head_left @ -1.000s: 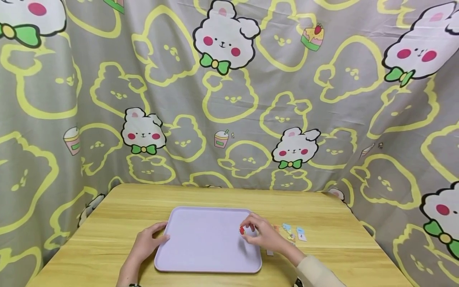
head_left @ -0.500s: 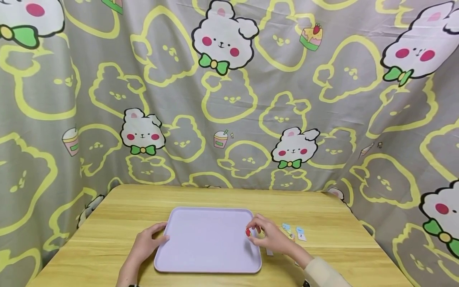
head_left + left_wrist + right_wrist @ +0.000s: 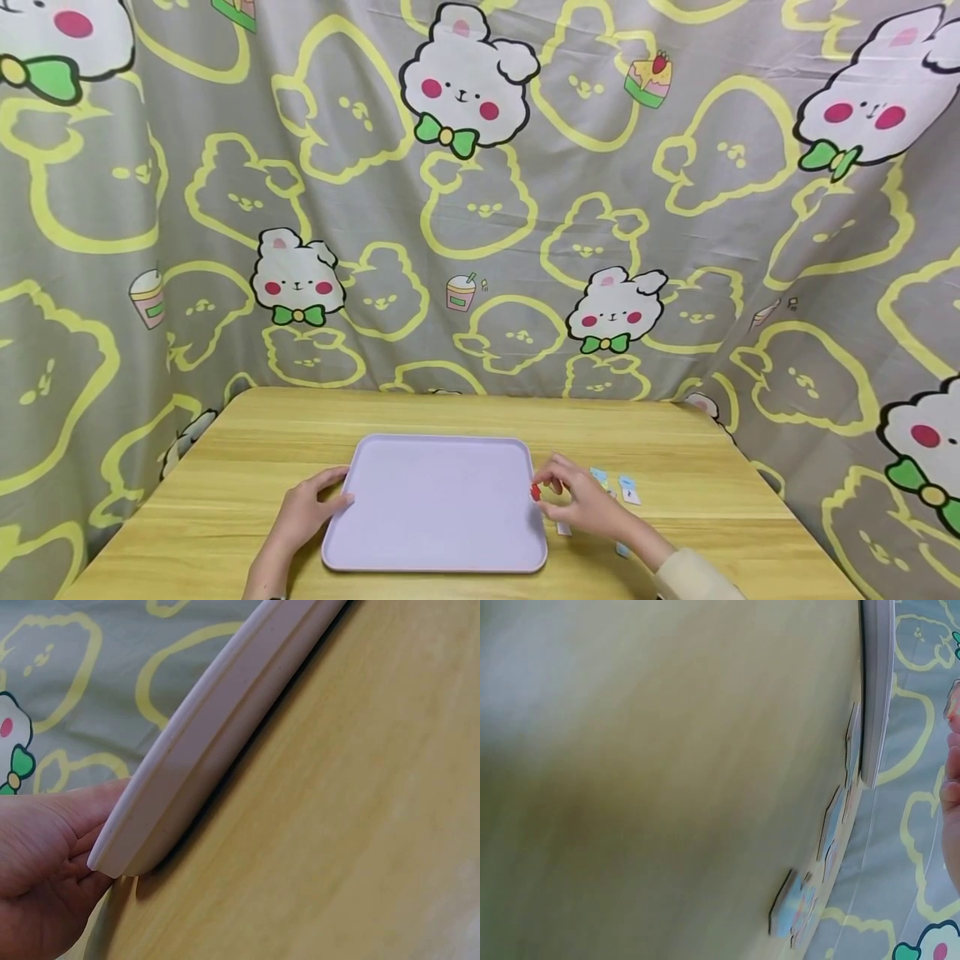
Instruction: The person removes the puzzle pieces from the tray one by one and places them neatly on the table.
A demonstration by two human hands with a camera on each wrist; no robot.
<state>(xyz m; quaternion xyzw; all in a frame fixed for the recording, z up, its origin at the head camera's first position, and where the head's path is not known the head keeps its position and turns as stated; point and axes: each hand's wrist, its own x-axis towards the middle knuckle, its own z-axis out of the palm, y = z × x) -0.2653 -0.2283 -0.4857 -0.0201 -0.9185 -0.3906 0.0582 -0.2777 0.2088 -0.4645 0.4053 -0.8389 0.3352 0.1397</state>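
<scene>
A pale purple rectangular tray (image 3: pixel 438 504) lies on the wooden table. My left hand (image 3: pixel 306 508) holds its left edge, thumb over the rim. In the left wrist view, the fingers of that left hand (image 3: pixel 45 862) go behind the tray's wall (image 3: pixel 202 727). Over the tray's right rim, my right hand (image 3: pixel 581 496) pinches a small flat piece with red on it (image 3: pixel 535 492) between thumb and fingertips. The right wrist view catches only part of the right hand (image 3: pixel 951 817) and the piece (image 3: pixel 953 705) at its edge.
Several small flat printed pieces lie right of the tray, among them a blue and white one (image 3: pixel 629 490) and a pale one (image 3: pixel 564 528). Some are partly hidden by the right hand. A patterned curtain (image 3: pixel 480 250) hangs behind the table (image 3: pixel 720 483).
My right hand has moved to the right with the small red piece, from above the tray's right part to its right rim. My left hand and the tray have stayed in place.
</scene>
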